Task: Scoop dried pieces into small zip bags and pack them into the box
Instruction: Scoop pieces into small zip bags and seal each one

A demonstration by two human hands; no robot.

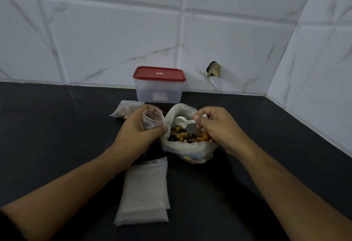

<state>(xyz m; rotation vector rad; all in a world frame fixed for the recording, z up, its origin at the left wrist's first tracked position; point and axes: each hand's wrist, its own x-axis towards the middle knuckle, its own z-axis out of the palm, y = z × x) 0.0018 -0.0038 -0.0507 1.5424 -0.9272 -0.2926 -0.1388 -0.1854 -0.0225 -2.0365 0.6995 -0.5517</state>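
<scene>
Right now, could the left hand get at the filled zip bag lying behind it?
Reach looks fine: the filled zip bag lies just beyond the left hand, nothing between. But that hand grips an open small bag, so probably not yet.

The red-lidded clear plastic box [159,86] stands rearmost on the dark worktop [57,126]. Before it sits an open white plastic bag of dried pieces [190,151]. Behind-left of that lies a filled small clear zip bag [123,110]. Nearest lie stacked empty clear zip bags [144,189].

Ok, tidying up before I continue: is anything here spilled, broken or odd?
No spill shows on the counter. The one oddity is a jagged, dark-edged hole in the wall tile, right of the box and just above the counter.
</scene>
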